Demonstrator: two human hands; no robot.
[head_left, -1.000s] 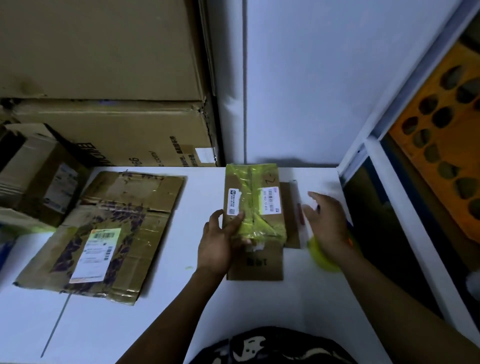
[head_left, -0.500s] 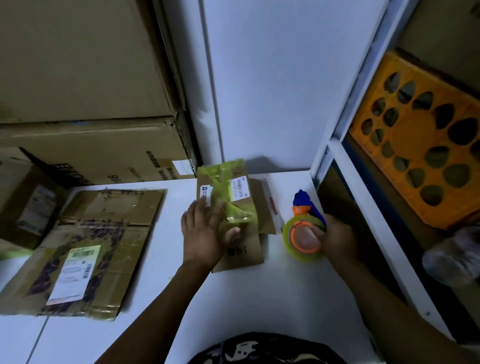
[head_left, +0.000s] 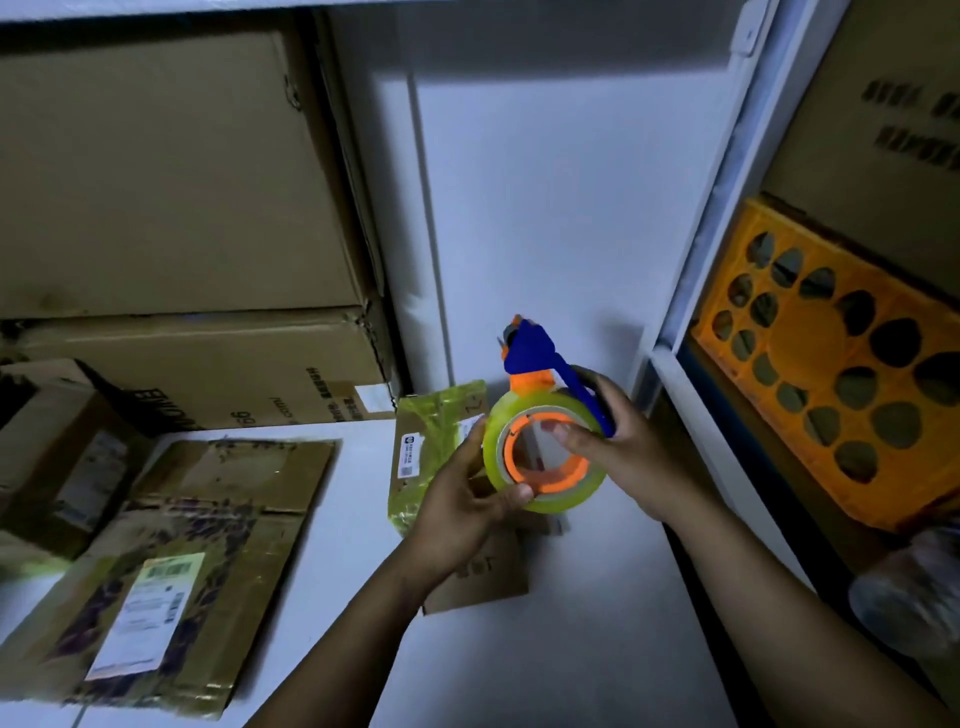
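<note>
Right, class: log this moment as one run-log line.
left hand: holds tape dispenser | right hand: grips tape dispenser | parcel: lying on table

A flattened cardboard box (head_left: 171, 561) bearing a white shipping label lies on the left part of a white table (head_left: 545, 670). Behind the table's far left edge, two large cardboard cartons are stacked, the upper (head_left: 156, 171) on the lower (head_left: 208, 364), which shows dark print. A smaller labelled brown box (head_left: 62, 467) sits at the table's left end. A pale wall panel (head_left: 545, 208) rises behind the table. To the table's right, past a white shelf upright (head_left: 701, 260), an orange perforated crate (head_left: 831, 374) rests tilted beneath a printed carton (head_left: 883, 130).
</note>
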